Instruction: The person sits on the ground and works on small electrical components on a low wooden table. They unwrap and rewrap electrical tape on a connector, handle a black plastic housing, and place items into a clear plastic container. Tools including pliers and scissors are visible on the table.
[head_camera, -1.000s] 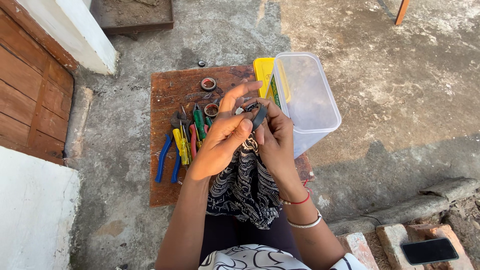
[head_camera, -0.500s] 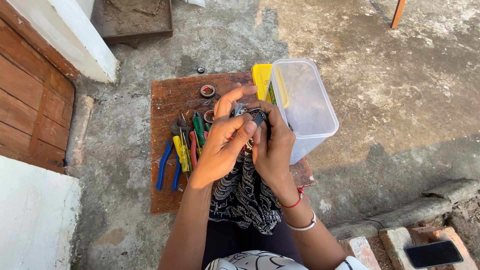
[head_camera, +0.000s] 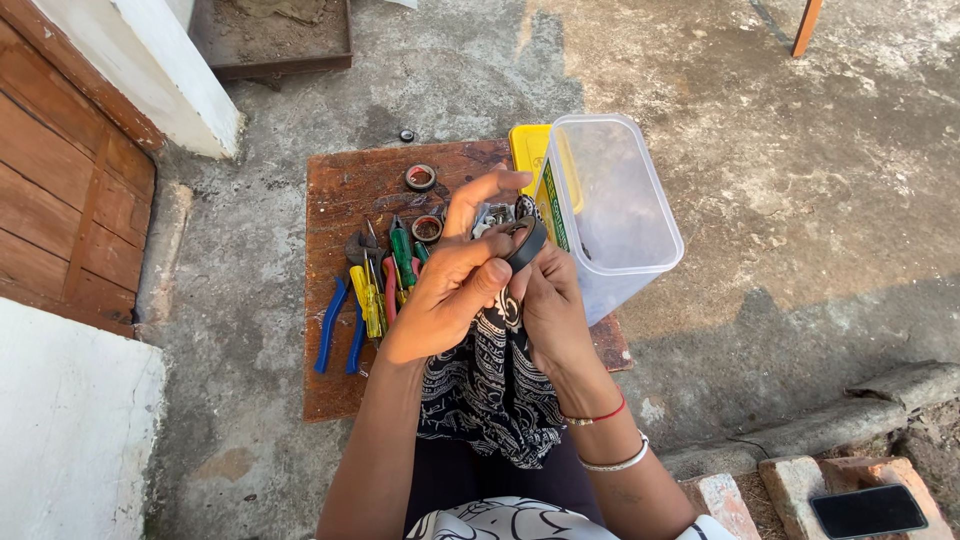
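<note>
1. Wooden door panels, reddish and grooved, line the left edge; beside them a white plastered wall corner (head_camera: 150, 70), then rough grey concrete ground.
2. Rust-brown flat board (head_camera: 340, 380) lies on the concrete and carries the tools. Near its left edge: blue-handled pliers (head_camera: 335, 325), then yellow-handled pliers (head_camera: 368, 300), a green-handled screwdriver (head_camera: 402, 258) and a pink-handled tool partly hidden by the hand.
3. Two small round rolls of tape sit toward the board's far edge: one (head_camera: 420, 177) near that edge, one (head_camera: 427, 228) closer to the hands.
4. Left hand (head_camera: 450, 290): fingers curled, thumb and fingertips closed on a black tape roll (head_camera: 527, 243), index finger stretched upward.
5. Black tape roll is raised above the board's middle, pinched between both hands, ring-shaped and matte.
6. Right hand (head_camera: 550, 310): fingers bent in against the roll from below; red thread and a silver bangle at the wrist.
7. Black-and-white patterned cloth (head_camera: 490, 390) drapes the lap beneath the hands.
8. Clear rectangular plastic tub (head_camera: 620, 210), yellow lid (head_camera: 528, 150) under it, stands tilted at the board's far right corner.
9. Dark phone (head_camera: 868, 510) lies on brick, bottom right.
</note>
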